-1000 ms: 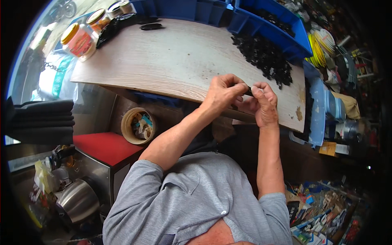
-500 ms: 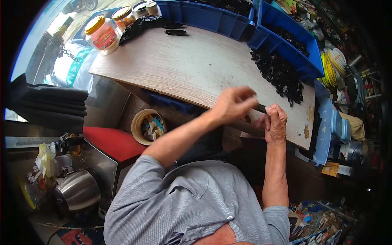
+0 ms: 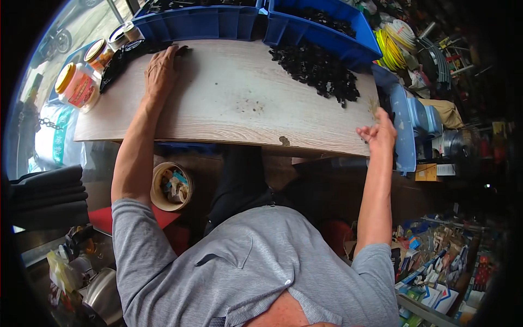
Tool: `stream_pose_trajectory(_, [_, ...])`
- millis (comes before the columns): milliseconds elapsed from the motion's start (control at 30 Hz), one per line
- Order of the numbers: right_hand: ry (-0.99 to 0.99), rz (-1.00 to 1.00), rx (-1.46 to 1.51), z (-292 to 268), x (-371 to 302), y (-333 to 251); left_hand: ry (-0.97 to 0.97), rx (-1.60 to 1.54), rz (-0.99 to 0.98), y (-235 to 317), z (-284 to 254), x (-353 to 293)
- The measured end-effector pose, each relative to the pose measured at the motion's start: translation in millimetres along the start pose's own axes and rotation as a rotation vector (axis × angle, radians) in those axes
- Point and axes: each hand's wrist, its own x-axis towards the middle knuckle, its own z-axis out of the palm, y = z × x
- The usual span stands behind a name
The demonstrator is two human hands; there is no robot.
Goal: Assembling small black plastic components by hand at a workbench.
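Observation:
My left hand [image 3: 159, 73] reaches to the far left of the pale wood-grain table [image 3: 218, 103]. Its fingers are stretched out, tips over a small dark strip-like piece [image 3: 185, 50] that peeks out beside them; the fingertips are partly hidden. Just left of that hand lies a heap of black, thin flexible pieces [image 3: 121, 59]. My right hand [image 3: 380, 131] is lifted by the table's right front edge, fingers loosely bent and apart, with nothing visible in it. Farther back on the right, a pile of small black parts [image 3: 318, 71] is spread out.
Two blue bins [image 3: 196, 24] [image 3: 365, 46] with black parts stand along the back. A jar with a yellow lid [image 3: 76, 87] is at the left corner. A light-blue tub [image 3: 403, 131] adjoins the right edge. Below the table stands a waste bucket [image 3: 158, 188].
My hands were together at the front edge with a thin dark piece between them. They have parted: the left has gone to the far left, the right a little outward. My view has shifted.

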Motion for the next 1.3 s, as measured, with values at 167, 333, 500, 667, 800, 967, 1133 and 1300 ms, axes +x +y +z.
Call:
stream_pose_trajectory(167, [-0.144,0.046,-0.260,21.0,-2.8,5.0,-0.092,-0.113,0.129,27.2,-11.8,-16.2])
stream_pose_trajectory(333, [-0.162,0.069,-0.468,46.0,-5.7,5.4,-0.091,-0.081,0.023,22.5,-6.2,-17.6])
stream_pose_trajectory(500, [-0.154,-0.047,-0.690,55.1,-3.5,9.6,-0.125,-0.057,0.051,26.7,-7.8,-14.4])
stream_pose_trajectory(667, [-0.170,-0.144,-0.731,55.9,-9.2,10.9,0.059,-0.086,0.101,38.7,-18.7,-13.8])
stream_pose_trajectory(800, [-0.185,-0.134,-0.735,47.3,-3.8,16.3,0.218,-0.476,-0.007,75.6,-28.7,-32.6])
stream_pose_trajectory(967, [-0.244,-0.058,-0.607,39.7,-12.5,16.5,-0.235,-1.422,-0.457,184.5,-41.9,-88.1])
stream_pose_trajectory(1133, [-0.505,-0.035,-0.414,45.4,-58.4,20.2,-0.619,-1.463,-0.495,274.0,-42.1,-70.5])
stream_pose_trajectory(1300, [-0.644,-0.088,-0.354,57.6,-76.0,32.4,-0.736,-1.485,-0.494,294.7,-23.4,-51.8])
